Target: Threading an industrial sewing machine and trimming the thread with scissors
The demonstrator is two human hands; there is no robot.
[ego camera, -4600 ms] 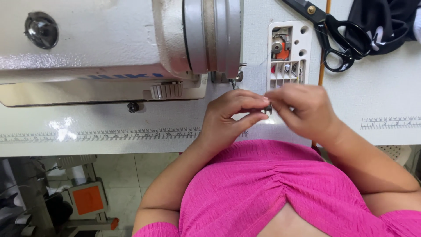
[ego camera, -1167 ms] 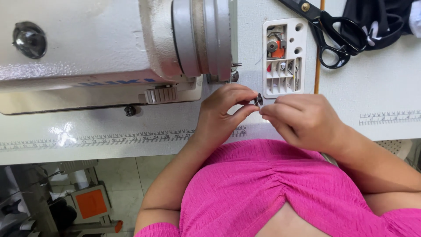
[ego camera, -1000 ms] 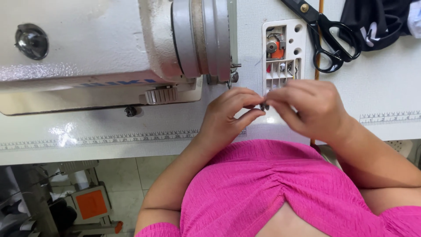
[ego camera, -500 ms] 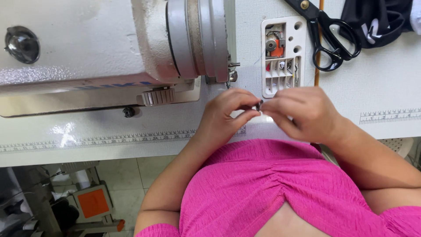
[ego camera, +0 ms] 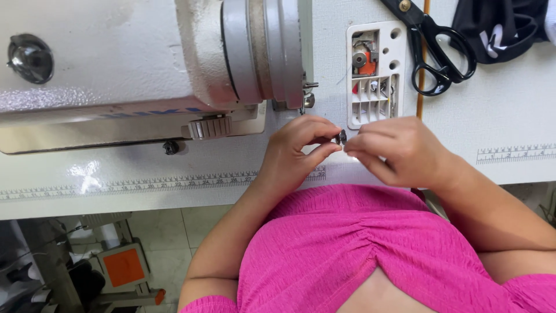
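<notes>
While both hands meet over the near edge of the table, they pinch between them a small dark metal part, maybe a bobbin, but it is too small to tell. The left hand grasps it with thumb and forefinger from its side, and the right hand closes its fingertips on the other side of the part, so both hands touch it. Just beyond the hands there is an open plate in the table, with metal pieces and an orange piece inside. Beyond the left hand stands the white sewing machine, its round handwheel facing the plate. Further beyond the right hand lie black scissors, and next to them a black cloth. A printed ruler strip runs along the table edge, partly under the left wrist. The person wears a pink top.
</notes>
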